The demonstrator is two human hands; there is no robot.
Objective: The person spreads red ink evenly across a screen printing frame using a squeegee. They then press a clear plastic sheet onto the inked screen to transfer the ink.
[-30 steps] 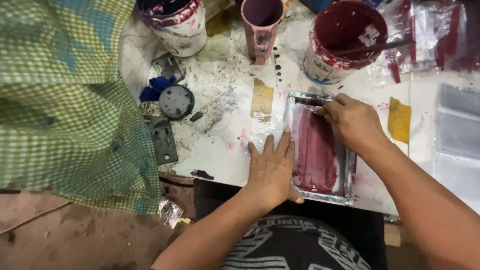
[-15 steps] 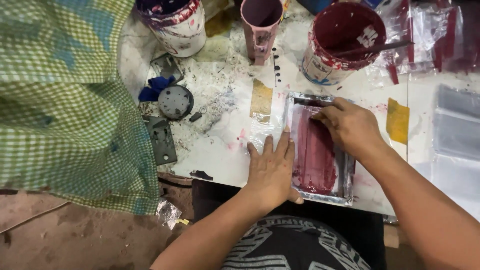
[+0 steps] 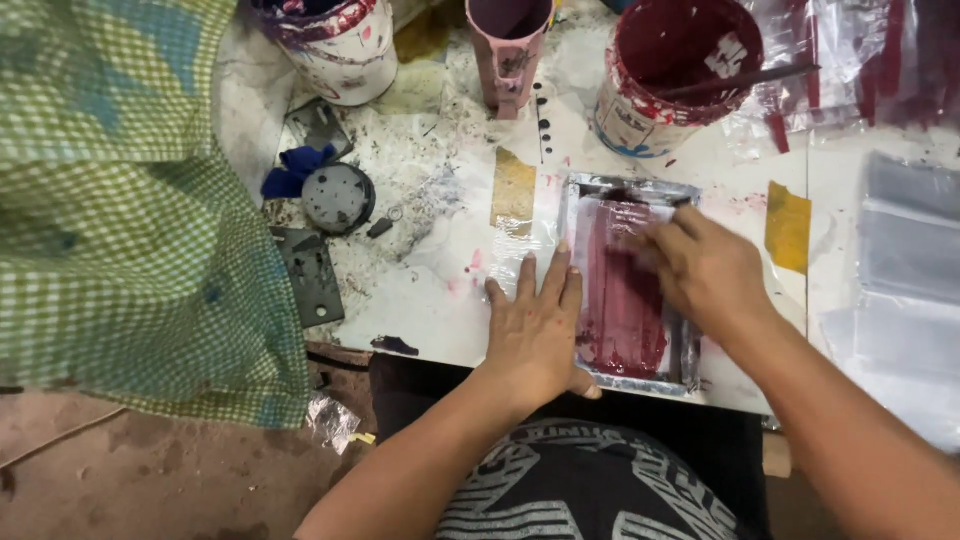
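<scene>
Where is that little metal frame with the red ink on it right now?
In the head view the metal frame lies right of centre on the white table, under both hands: left hand on its left edge, right hand over the red ink.

A small metal-framed printing screen [image 3: 628, 290], its mesh smeared dark red with ink, lies flat near the front edge of the white, paint-spattered table [image 3: 420, 290].
</scene>
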